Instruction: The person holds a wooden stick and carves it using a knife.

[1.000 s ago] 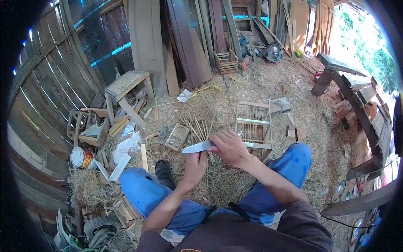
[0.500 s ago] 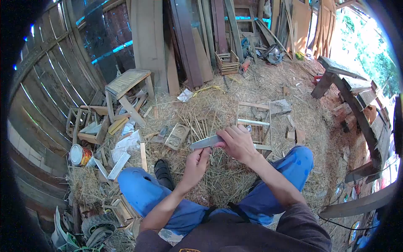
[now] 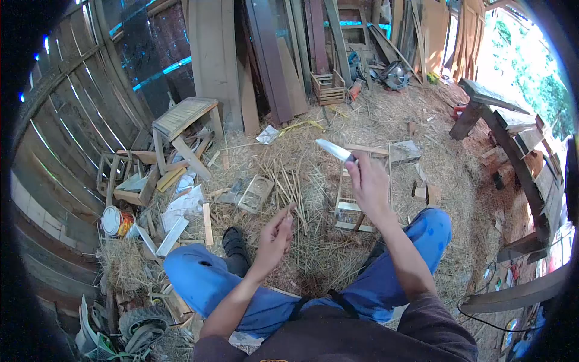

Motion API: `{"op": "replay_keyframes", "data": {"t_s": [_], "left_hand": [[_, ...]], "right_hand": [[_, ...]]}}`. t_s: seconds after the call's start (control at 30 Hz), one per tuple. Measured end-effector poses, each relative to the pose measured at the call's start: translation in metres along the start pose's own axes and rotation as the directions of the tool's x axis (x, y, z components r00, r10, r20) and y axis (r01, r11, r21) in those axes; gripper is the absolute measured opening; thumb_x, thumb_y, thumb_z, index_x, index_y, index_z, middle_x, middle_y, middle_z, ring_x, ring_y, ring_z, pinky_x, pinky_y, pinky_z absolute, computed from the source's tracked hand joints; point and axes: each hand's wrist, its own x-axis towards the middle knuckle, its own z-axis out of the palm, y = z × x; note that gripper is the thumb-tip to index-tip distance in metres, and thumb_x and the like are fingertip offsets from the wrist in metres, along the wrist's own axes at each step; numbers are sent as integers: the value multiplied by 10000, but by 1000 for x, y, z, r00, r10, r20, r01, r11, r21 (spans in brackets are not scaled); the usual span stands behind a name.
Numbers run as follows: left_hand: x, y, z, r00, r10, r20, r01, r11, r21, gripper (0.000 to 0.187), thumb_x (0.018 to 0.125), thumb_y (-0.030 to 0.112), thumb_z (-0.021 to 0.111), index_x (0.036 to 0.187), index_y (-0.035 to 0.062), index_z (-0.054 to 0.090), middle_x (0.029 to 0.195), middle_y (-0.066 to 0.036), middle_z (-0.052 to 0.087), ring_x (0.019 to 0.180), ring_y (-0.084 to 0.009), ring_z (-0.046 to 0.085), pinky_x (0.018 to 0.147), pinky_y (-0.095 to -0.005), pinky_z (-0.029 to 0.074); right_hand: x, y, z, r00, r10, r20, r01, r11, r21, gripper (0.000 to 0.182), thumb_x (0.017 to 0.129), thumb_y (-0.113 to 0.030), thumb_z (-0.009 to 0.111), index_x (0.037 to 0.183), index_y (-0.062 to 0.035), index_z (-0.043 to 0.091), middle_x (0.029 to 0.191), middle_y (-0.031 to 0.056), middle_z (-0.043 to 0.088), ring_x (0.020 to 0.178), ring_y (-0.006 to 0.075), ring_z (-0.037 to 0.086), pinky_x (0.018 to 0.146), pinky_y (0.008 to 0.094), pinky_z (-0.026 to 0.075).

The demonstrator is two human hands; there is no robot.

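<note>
A knife (image 3: 333, 149) with a broad pale blade is in my right hand (image 3: 371, 186), its fingers wrapped round the dark handle. The blade points up and to the left, well apart from the other hand. Lower down, between my knees, my left hand (image 3: 274, 240) has its fingers drawn together in a pinch. Something small may be at those fingertips, but I cannot make it out. Beneath the right hand a slatted wooden frame (image 3: 348, 206) lies on the straw, partly covered by that hand. Several thin sticks (image 3: 287, 187) are spread on the ground beyond the left hand.
A small wooden block with cutouts (image 3: 256, 194) lies left of the sticks. A wooden stool (image 3: 184, 117), scrap wood and a paint can (image 3: 114, 221) stand at left. Boards (image 3: 265, 60) lean at the back near a wooden crate (image 3: 329, 87). A rough bench (image 3: 512, 139) runs along the right.
My right hand has lifted the knife up and right, away from my left hand, and its blade now tilts upward. My left hand has dropped slightly lower and left.
</note>
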Motion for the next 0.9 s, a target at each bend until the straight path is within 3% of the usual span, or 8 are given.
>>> {"op": "replay_keyframes", "data": {"t_s": [0.07,0.2,0.3,0.43,0.5,0.6,0.8,0.9], "left_hand": [[5,-3,1,1000,0,-5,-1,1000,-22,437,1052,249,483,1470,124,448,661,101,350,508,9,298,437,-185,242],[15,-6,9,996,81,-47,-79,995,58,483,1049,260,492,1505,136,393,668,105,348,516,7,308,437,-187,249],[19,0,14,996,65,-61,-61,996,65,491,1043,258,508,1505,141,390,675,107,360,524,4,323,444,-187,261],[26,-6,15,990,98,-104,-86,990,111,363,1036,225,522,1373,94,548,683,87,418,531,-4,351,450,-199,279],[30,-13,13,989,125,-74,-120,990,73,292,1032,188,516,1274,57,613,700,59,485,536,-14,363,454,-210,288],[28,-11,15,989,117,-90,-114,993,39,194,1016,173,552,1114,41,653,699,49,537,542,-6,403,465,-202,303],[28,-16,12,967,239,-85,-217,954,204,151,1005,127,536,1028,29,648,715,32,572,543,-20,435,468,-206,318],[29,-20,11,983,162,-87,-154,984,94,152,1003,172,561,978,46,641,700,17,555,546,-52,454,463,-223,330]], "right_hand": [[-3,-5,2,997,2,80,-2,1000,4,242,965,-250,576,1078,-36,584,875,156,651,790,371,611,713,463,449],[-9,-12,17,990,-126,56,123,990,63,253,920,-237,639,1053,-30,582,883,136,655,774,356,617,712,444,460],[-14,-15,26,966,-252,60,237,953,187,226,952,-252,605,1061,-57,577,843,125,637,753,338,610,667,435,463],[-22,-26,28,933,-277,229,236,953,189,267,912,-279,641,1057,-62,587,867,119,641,811,326,626,715,424,458],[-26,-27,35,919,-333,212,289,933,214,292,925,-317,618,1053,-58,580,871,119,637,808,326,624,713,418,462],[-32,-26,41,905,-376,197,327,914,242,319,945,-352,580,1055,-53,568,859,114,624,797,324,616,711,415,465],[-35,-26,40,884,-389,259,330,912,244,334,934,-364,585,1060,-55,574,857,117,628,813,324,622,727,421,477],[-38,-28,41,876,-401,270,337,907,253,323,916,-349,619,1062,-63,585,855,121,633,818,336,621,737,434,478]]}}
